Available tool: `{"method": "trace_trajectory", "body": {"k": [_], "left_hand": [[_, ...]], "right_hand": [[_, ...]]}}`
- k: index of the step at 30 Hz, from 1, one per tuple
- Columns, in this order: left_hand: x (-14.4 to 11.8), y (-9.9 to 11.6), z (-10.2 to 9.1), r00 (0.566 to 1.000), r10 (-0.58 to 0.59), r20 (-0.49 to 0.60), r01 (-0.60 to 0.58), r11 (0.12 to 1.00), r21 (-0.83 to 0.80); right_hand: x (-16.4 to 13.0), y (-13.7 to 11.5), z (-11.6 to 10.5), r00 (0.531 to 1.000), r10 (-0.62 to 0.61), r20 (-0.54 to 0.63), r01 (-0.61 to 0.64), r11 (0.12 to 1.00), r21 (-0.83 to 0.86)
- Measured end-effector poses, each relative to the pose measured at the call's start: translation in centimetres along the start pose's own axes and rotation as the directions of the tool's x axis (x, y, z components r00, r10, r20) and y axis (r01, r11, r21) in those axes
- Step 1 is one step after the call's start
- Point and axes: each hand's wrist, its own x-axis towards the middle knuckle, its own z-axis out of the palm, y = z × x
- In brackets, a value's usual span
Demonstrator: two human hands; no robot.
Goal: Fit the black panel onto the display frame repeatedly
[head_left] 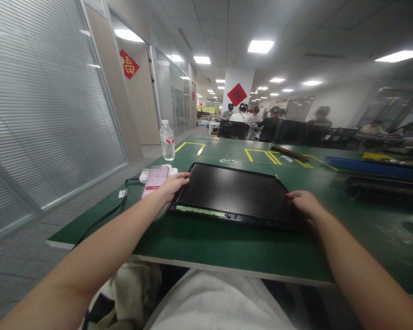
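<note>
A dark flat display panel (234, 190) lies on the green tabletop in front of me, its screen facing up. Along its near edge runs a thin green circuit strip (199, 210). My left hand (175, 185) grips the panel's left edge, fingers reaching over the frame. At the opposite side, my right hand (304, 202) holds the right edge between thumb and fingers; part of that grip is hidden. Close to my left wrist lies a phone (154, 181) with a lit pinkish screen.
A water bottle (167, 141) stands at the table's far left. Yellow tape outlines (258, 156) mark the green table (227, 250). A long dark strip (291, 152) lies toward the back, and a blue strip (368, 166) with dark panels is at right. Several people sit farther off.
</note>
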Motion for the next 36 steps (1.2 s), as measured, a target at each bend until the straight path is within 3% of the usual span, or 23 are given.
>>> {"method": "trace_trajectory", "body": {"k": [13,21,36], "left_hand": [[-0.5,-0.1,0.2,0.992,-0.032,0.122,0.044,0.994,-0.097],[-0.4,-0.1,0.1,0.991,-0.025,0.135,0.034,0.997,-0.065],[-1.0,0.5,0.2,0.988,0.025,0.152,-0.002,0.988,-0.152]], "right_hand": [[0.1,0.2,0.1,1.000,-0.019,0.000,0.019,1.000,0.003],[0.5,0.6,0.2,1.000,-0.008,0.026,0.008,1.000,0.008],[0.8,1.0,0.6,1.000,0.011,-0.007,-0.010,0.997,0.075]]}}
